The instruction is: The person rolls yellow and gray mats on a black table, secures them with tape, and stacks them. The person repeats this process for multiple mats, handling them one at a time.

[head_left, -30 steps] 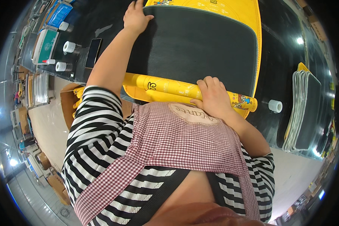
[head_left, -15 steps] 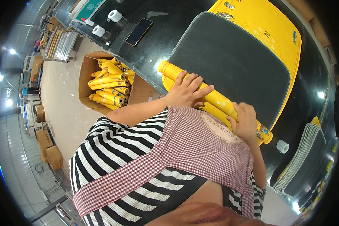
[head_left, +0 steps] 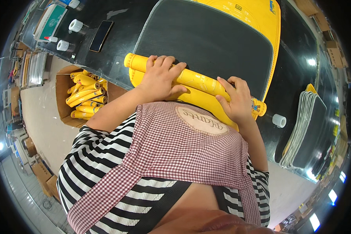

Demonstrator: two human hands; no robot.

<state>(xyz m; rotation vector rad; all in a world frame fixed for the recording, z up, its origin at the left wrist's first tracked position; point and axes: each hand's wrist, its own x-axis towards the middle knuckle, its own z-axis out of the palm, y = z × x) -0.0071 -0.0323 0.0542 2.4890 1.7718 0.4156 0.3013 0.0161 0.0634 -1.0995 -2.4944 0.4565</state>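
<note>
A yellow printed mat roll (head_left: 201,81) lies across the near edge of a mat with a black face (head_left: 206,43). My left hand (head_left: 160,76) is curved over the roll's left part, fingers on its far side and thumb on the near side. Toward the right end, my right hand (head_left: 236,99) grips the same roll, its thumb and forefinger on either side. A yellow sheet (head_left: 202,103) shows between the roll and my apron. At the far side, a yellow printed mat (head_left: 238,9) sticks out beyond the black face.
Left of the table stands a cardboard box (head_left: 62,97) full of yellow rolls (head_left: 85,95). A phone (head_left: 101,36) and tape rolls (head_left: 76,25) lie at the table's left. Another tape roll (head_left: 279,120) sits at right, near a stack of mats (head_left: 300,128).
The whole view has shifted, so the table and box appear farther left and higher. Both hands stay on the mat roll; my left thumb and right fingers are spread wider.
</note>
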